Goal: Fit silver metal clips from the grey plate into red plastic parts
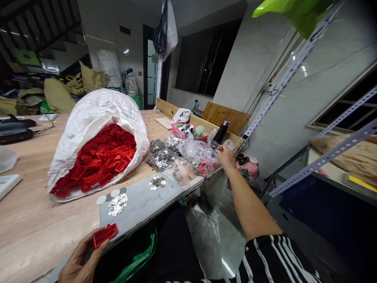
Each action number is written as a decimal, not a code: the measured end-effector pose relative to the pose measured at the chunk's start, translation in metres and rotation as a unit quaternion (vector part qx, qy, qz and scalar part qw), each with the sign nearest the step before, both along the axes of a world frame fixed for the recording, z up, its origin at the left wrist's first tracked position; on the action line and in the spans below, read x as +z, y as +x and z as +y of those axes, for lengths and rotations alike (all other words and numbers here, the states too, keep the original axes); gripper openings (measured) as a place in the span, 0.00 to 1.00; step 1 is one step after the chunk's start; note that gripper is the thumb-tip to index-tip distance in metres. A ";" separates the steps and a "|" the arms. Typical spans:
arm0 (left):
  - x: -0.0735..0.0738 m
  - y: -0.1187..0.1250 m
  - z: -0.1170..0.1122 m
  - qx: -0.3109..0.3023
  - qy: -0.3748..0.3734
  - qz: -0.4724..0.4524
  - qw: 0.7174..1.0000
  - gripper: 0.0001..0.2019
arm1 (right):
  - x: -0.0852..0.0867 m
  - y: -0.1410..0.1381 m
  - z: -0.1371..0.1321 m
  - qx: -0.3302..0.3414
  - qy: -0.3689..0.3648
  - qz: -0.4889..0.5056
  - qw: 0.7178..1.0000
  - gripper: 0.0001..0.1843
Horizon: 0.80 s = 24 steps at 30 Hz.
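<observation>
My left hand sits at the near table edge and holds a small red plastic part between thumb and fingers. My right hand is stretched far out to the right end of the table, resting on clear plastic bags beside a black bottle; whether it grips anything I cannot tell. A big white sack lies on its side, spilling several red plastic parts. Piles of small shiny metal pieces lie on a grey mat.
The wooden table carries bags of metal pieces, a pink basket and black devices at far left. A metal rack stands to the right. Plastic bags hang below the table edge.
</observation>
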<state>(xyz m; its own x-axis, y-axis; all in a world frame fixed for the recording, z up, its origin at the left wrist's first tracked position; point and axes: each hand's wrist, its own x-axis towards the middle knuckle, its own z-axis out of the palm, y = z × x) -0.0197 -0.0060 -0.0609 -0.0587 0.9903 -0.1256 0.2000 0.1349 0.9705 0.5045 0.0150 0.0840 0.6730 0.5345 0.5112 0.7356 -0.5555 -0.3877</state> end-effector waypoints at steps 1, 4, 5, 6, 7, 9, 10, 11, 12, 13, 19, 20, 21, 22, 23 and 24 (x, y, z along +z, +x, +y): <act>0.000 -0.001 0.000 -0.003 0.003 -0.001 1.000 0.28 | -0.001 0.003 0.001 -0.003 -0.007 0.004 1.000 0.09; 0.001 -0.001 -0.001 -0.001 0.014 0.005 1.000 0.26 | -0.004 0.005 0.001 -0.005 -0.017 0.008 1.000 0.09; 0.003 -0.001 -0.001 0.003 0.016 0.009 1.000 0.26 | -0.004 0.003 0.001 -0.001 -0.015 0.007 1.000 0.10; 0.005 0.000 -0.002 0.006 0.019 0.010 1.000 0.26 | -0.003 0.000 0.000 0.004 -0.012 0.004 1.000 0.11; 0.006 0.001 -0.003 0.007 0.022 0.011 1.000 0.26 | -0.003 -0.005 -0.001 0.012 -0.008 0.001 1.000 0.12; 0.009 0.004 -0.004 0.010 0.027 0.009 1.000 0.27 | -0.003 -0.022 -0.001 0.044 0.007 -0.008 0.999 0.13; 0.009 0.006 -0.005 0.012 0.029 0.010 0.999 0.27 | -0.004 -0.033 -0.001 0.069 0.017 -0.012 0.997 0.13; 0.010 0.007 -0.005 0.013 0.032 0.008 0.999 0.27 | -0.007 -0.046 -0.001 0.110 0.037 -0.017 0.993 0.13; 0.009 0.008 -0.005 0.015 0.034 0.008 0.999 0.27 | -0.011 -0.061 -0.001 0.154 0.051 -0.012 0.987 0.12; 0.009 0.008 -0.005 0.014 0.037 0.007 0.999 0.27 | -0.016 -0.077 -0.001 0.195 0.047 0.005 0.980 0.11; 0.005 0.005 -0.006 0.002 0.054 -0.011 0.998 0.25 | -0.060 -0.166 -0.002 0.387 -0.077 0.074 0.916 0.06; 0.006 0.004 -0.007 0.003 0.056 -0.014 0.998 0.25 | -0.067 -0.176 -0.001 0.401 -0.095 0.074 0.908 0.06; 0.006 0.004 -0.007 0.004 0.058 -0.016 0.998 0.25 | -0.073 -0.185 0.000 0.406 -0.110 0.072 0.905 0.05; 0.006 0.004 -0.008 0.004 0.061 -0.018 0.998 0.24 | -0.077 -0.192 0.001 0.408 -0.126 0.071 0.901 0.05; 0.006 0.004 -0.008 0.004 0.063 -0.018 0.998 0.24 | -0.081 -0.198 0.003 0.410 -0.140 0.067 0.899 0.05; 0.006 0.004 -0.008 0.003 0.066 -0.018 0.998 0.24 | -0.083 -0.204 0.004 0.409 -0.154 0.058 0.897 0.05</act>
